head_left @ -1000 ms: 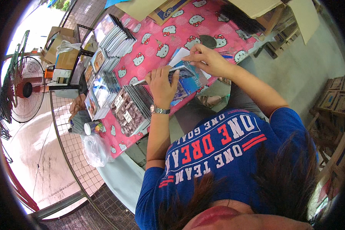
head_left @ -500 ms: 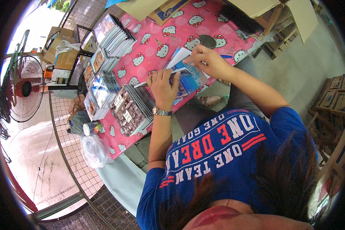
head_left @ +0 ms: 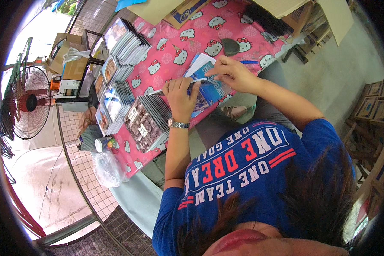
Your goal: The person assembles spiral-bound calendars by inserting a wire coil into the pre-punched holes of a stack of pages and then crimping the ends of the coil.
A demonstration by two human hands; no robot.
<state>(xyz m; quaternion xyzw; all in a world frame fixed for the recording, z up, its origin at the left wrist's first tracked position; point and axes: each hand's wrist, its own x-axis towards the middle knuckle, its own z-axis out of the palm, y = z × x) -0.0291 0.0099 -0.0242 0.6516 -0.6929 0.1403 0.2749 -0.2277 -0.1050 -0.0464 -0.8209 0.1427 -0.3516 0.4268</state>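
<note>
A blue-covered notebook (head_left: 211, 91) lies at the table's near edge, in front of my body. My left hand (head_left: 181, 97) grips its left side, fingers over the top and thumb on the near side. At the notebook's upper edge, my right hand (head_left: 235, 76) has thumb and fingers pinched together; anything small between them is too hard to see. White ruled pages (head_left: 200, 63) fan out just beyond the notebook. Beside my left wrist stands a stack of notebooks with dark, photo-like covers (head_left: 143, 128).
More notebook stacks (head_left: 123, 42) line the left side of the pink patterned table cloth (head_left: 166, 64). A dark round object (head_left: 230, 47) and a blue pen (head_left: 248, 62) lie beyond my right hand. Another person's hand (head_left: 88, 118) shows at the left, near a plastic bag (head_left: 109, 168) and fan (head_left: 30, 102).
My right hand has shifted slightly toward me, its pinched fingertips lower along the notebook's upper edge. My left hand stays on the notebook. The fan head has turned a little.
</note>
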